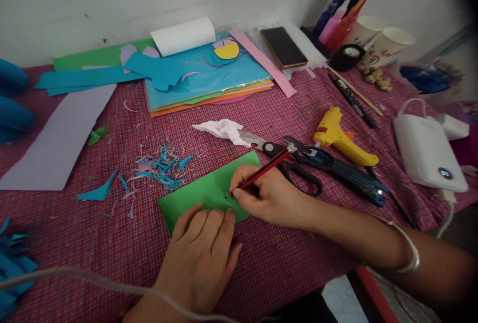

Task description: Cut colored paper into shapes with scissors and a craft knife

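Note:
A green strip of paper (197, 191) lies on the checked cloth in front of me. My left hand (203, 256) is spread over its near left part, fingers stretched out and pressing it flat. A red and black pencil (267, 166) is pinched in my right hand (269, 196), its tip touching the paper near the middle. Just beyond my right hand lie black-handled scissors (271, 149) and a dark blue utility knife (343, 176). A crumpled white tissue (224, 129) partly covers the scissor blades.
Paper scraps (164, 168) are heaped left of the green strip. A yellow glue gun (341, 136), a white power bank (429, 151) and a phone (284, 47) lie right. Coloured sheets (209, 79) are stacked at the back. A pale cable (93, 278) crosses the near left.

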Available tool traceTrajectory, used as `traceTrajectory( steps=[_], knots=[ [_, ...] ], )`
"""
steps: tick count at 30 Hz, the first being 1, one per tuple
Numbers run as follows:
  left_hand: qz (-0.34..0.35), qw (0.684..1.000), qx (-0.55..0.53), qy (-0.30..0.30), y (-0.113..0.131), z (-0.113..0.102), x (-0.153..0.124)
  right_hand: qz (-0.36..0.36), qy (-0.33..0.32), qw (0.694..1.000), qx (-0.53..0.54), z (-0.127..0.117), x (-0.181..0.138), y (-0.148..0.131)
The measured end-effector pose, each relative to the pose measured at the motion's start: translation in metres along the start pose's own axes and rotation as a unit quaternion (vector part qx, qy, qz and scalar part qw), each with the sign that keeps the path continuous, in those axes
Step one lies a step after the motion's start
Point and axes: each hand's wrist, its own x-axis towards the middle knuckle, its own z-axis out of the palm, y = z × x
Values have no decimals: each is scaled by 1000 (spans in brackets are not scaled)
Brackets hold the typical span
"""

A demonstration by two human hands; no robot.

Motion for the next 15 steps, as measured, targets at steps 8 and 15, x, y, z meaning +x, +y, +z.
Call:
traceTrajectory(
  steps=[8, 15],
  knots=[
    [-2, 1000, 2, 12, 1, 0, 1, -9, 20, 997, 67, 0, 0, 2],
    [-4, 1000, -2, 8, 1, -2, 2, 2, 2, 1000, 9, -1, -3, 2]
  ],
)
